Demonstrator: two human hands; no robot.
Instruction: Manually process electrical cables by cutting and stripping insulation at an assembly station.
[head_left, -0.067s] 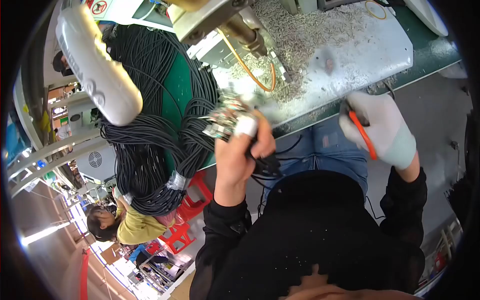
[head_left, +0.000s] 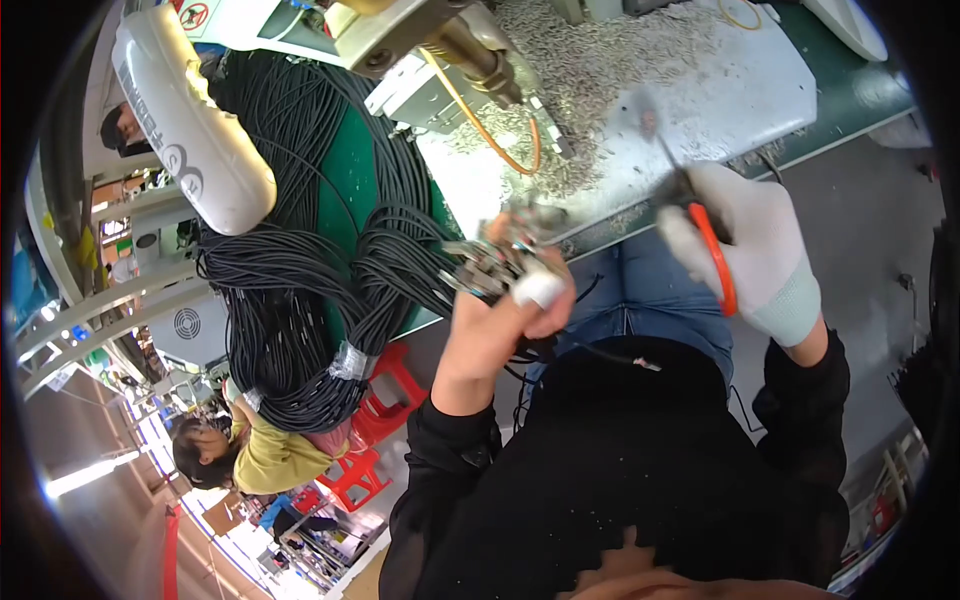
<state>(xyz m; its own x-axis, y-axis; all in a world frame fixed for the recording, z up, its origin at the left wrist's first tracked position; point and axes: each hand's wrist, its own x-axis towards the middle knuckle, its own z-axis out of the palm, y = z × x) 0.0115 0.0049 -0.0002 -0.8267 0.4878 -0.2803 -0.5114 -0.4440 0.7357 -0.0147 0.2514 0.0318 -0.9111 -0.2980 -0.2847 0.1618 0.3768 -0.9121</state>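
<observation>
My left hand (head_left: 510,320), with white tape round a finger, is closed round a bundle of black cables (head_left: 490,265). Their stripped, coloured wire ends fan out above the fingers, blurred by motion. A single cable with a bare wire end (head_left: 648,365) sticks out to the right over my lap. My right hand (head_left: 752,240) wears a white glove and grips an orange-handled tool (head_left: 716,262). Its dark, blurred tip points up toward the bench, so its exact kind cannot be told. The two hands are apart, in front of the bench edge.
Large coils of black cable (head_left: 295,345) lie on the green bench (head_left: 350,160) at the left. A metal machine head (head_left: 465,65) overhangs a white board (head_left: 745,110) strewn with small clippings. A white lamp (head_left: 195,130) hangs upper left. A person in yellow (head_left: 285,455) sits beyond, near red stools (head_left: 390,400).
My left hand has moved slightly right with the cable bundle, and one cable end now shows over my lap. My right hand has shifted a little left and up with the tool.
</observation>
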